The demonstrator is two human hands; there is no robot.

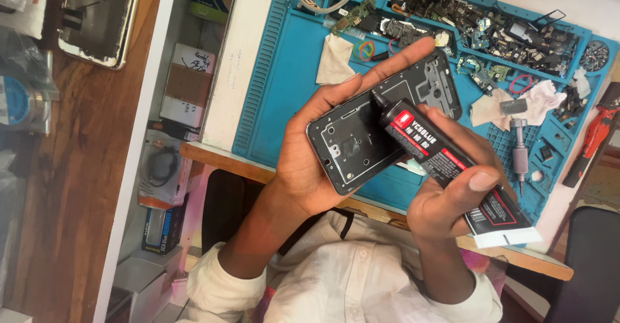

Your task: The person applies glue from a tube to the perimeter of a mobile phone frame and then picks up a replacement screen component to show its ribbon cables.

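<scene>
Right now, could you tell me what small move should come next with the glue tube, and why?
Probably squeeze gently and draw the nozzle along the frame's edge: the right hand holds the glue tube with its tip at the phone frame, which the left hand cradles.

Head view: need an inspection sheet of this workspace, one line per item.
Surface: blue compartmented mat on a pale bench.
Job's things: dark phone frame, open side up; black glue tube, nozzle at the frame's edge.
Clutter: small circuit boards and parts in the mat's top trays; white cloth; grey screwdriver; red-handled pliers at the right edge.
Hands: left hand cradles the frame from below; right hand grips the tube.
Cables: grey cable loop at the mat's top.
Surroundings: wooden table to the left with another opened device; boxes in a gap beside the bench.
</scene>
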